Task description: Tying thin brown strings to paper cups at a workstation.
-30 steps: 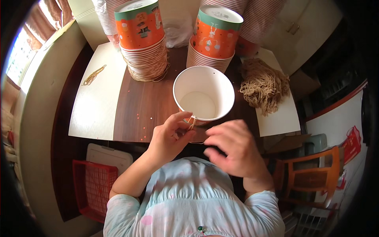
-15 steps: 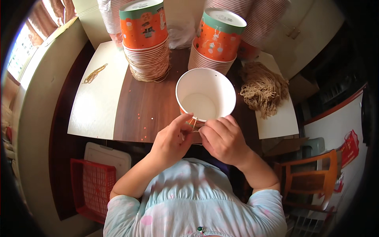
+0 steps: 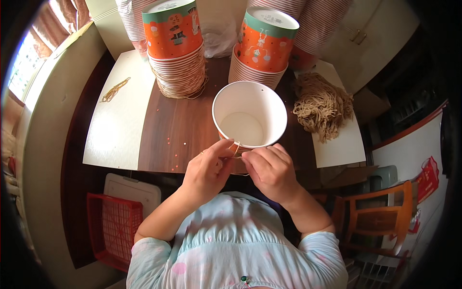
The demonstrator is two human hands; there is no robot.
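A white-lined paper bucket (image 3: 267, 111), orange on its outside, stands with its mouth up near the table's front edge. Below its near rim, a thin pale cord (image 3: 238, 146) comes up in a small loop. My left hand (image 3: 207, 167) has thumb and forefinger pinched on this cord, close against the bucket. From the other side, my right hand (image 3: 271, 168) is closed with its fingertips on the cord too, its knuckles by the rim. The fingertips partly cover where the cord meets the bucket wall. A small hole shows in the bucket's far wall.
Behind stand two stacks of upturned orange-and-green buckets, a left stack (image 3: 175, 45) with cords hanging round it and a right stack (image 3: 264, 48). A heap of tan cords (image 3: 322, 108) lies at right, a few strands (image 3: 115, 90) at left. A red crate (image 3: 115, 229) is below left.
Both hands stay at the near rim, with only a slight shift of the fingers on the cord. The whole view has moved a little; the bucket stands as before.
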